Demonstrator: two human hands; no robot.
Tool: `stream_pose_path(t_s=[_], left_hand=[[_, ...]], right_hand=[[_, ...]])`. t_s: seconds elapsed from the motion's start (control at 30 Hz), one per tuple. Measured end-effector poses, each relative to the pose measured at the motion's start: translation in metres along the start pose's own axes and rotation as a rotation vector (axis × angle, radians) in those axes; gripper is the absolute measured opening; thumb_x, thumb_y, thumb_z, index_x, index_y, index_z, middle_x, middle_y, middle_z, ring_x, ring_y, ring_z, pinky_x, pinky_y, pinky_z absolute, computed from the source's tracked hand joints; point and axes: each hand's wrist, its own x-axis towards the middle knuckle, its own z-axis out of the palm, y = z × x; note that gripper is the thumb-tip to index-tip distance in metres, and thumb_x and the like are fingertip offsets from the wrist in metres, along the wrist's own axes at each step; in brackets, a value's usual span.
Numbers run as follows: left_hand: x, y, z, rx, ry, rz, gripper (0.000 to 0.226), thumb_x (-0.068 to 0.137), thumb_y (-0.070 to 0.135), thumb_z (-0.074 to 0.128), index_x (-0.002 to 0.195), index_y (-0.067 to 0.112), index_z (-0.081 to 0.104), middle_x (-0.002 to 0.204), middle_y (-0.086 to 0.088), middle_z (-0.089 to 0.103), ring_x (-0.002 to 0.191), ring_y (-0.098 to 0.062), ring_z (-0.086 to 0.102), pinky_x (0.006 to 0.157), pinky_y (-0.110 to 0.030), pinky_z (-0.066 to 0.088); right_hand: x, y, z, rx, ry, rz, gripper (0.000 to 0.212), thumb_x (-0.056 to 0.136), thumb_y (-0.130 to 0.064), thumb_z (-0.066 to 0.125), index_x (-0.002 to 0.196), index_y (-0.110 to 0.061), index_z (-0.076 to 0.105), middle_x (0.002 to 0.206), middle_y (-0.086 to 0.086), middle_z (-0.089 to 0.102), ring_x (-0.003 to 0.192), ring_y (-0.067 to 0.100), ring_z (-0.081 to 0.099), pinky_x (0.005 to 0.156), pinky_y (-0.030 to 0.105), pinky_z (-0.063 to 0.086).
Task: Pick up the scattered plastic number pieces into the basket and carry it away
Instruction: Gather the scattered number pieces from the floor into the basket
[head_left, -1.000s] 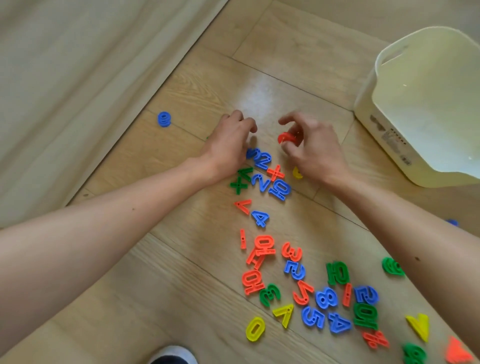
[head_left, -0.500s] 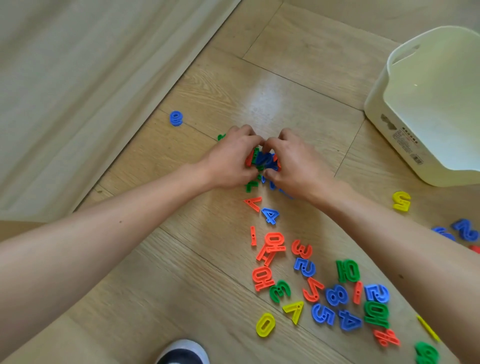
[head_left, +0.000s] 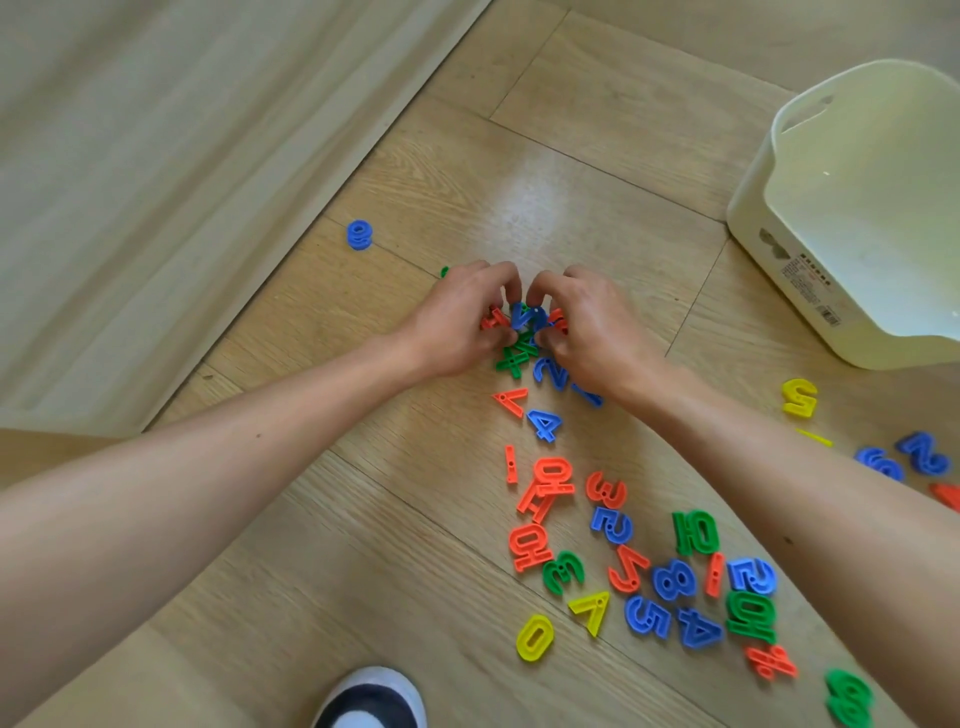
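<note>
Coloured plastic number pieces lie scattered on the wooden floor (head_left: 519, 171). My left hand (head_left: 460, 317) and my right hand (head_left: 587, 325) meet at the centre, fingers curled round a small bunch of blue, red and green pieces (head_left: 527, 319). A green piece (head_left: 511, 358) and a blue 2 (head_left: 550, 371) lie just below the hands. Many more pieces (head_left: 649, 566) spread toward the lower right. The cream plastic basket (head_left: 810, 260) stands at the right with nothing visible inside.
A lone blue piece (head_left: 358, 235) lies near the pale curtain (head_left: 156, 156) at the left. A yellow 5 (head_left: 800, 397) and blue pieces (head_left: 924, 454) lie right of my right forearm. A shoe tip (head_left: 371, 699) shows at the bottom edge.
My hands, apart a second ago, have come together and gathered the blue, red and green pieces between them. The view has shifted so the basket sits further right.
</note>
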Motion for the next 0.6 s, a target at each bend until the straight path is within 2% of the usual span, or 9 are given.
stream_pose_path(t_s=[0.17, 0.3, 0.43, 0.53, 0.6], left_hand=[[-0.003, -0.001, 0.0, -0.103, 0.009, -0.022, 0.027, 0.071, 0.003, 0.075, 0.094, 0.011, 0.062, 0.071, 0.005, 0.048, 0.06, -0.005, 0.046, 0.058, -0.017, 0.037], [-0.005, 0.001, 0.001, -0.243, -0.002, -0.069, 0.027, 0.072, 0.0, 0.074, 0.094, 0.009, 0.062, 0.082, -0.005, 0.06, 0.069, -0.024, 0.061, 0.063, -0.035, 0.053], [-0.008, 0.005, -0.002, -0.453, -0.02, -0.121, 0.027, 0.075, -0.001, 0.073, 0.098, 0.006, 0.06, 0.093, -0.014, 0.069, 0.079, -0.031, 0.068, 0.074, -0.044, 0.058], [-0.009, 0.008, -0.007, -0.629, -0.034, -0.171, 0.03, 0.08, -0.004, 0.07, 0.107, 0.003, 0.059, 0.093, -0.017, 0.072, 0.079, -0.022, 0.068, 0.08, -0.041, 0.055], [-0.01, 0.01, -0.012, -0.807, -0.039, -0.227, 0.032, 0.085, -0.006, 0.064, 0.116, 0.0, 0.056, 0.098, -0.022, 0.07, 0.083, -0.023, 0.066, 0.076, -0.034, 0.055]], right_hand=[[-0.002, 0.003, -0.001, 0.043, 0.0, -0.007, 0.029, 0.082, -0.013, 0.071, 0.109, -0.018, 0.062, 0.097, 0.005, 0.059, 0.09, 0.023, 0.054, 0.071, 0.03, 0.035], [-0.003, 0.005, -0.002, 0.093, 0.01, -0.021, 0.028, 0.079, -0.01, 0.072, 0.104, -0.017, 0.062, 0.085, 0.002, 0.057, 0.082, 0.021, 0.052, 0.069, 0.031, 0.035], [-0.003, 0.004, 0.0, 0.172, 0.039, -0.027, 0.027, 0.075, -0.005, 0.071, 0.099, -0.015, 0.062, 0.076, 0.0, 0.055, 0.074, 0.021, 0.052, 0.068, 0.034, 0.042], [-0.002, 0.0, -0.003, 0.338, 0.095, 0.018, 0.023, 0.074, -0.005, 0.074, 0.094, -0.014, 0.065, 0.071, 0.007, 0.061, 0.066, 0.024, 0.055, 0.064, 0.035, 0.047], [0.0, -0.005, -0.008, 0.442, 0.126, 0.05, 0.021, 0.075, -0.008, 0.077, 0.093, -0.015, 0.067, 0.071, 0.01, 0.064, 0.067, 0.025, 0.06, 0.064, 0.035, 0.049]])
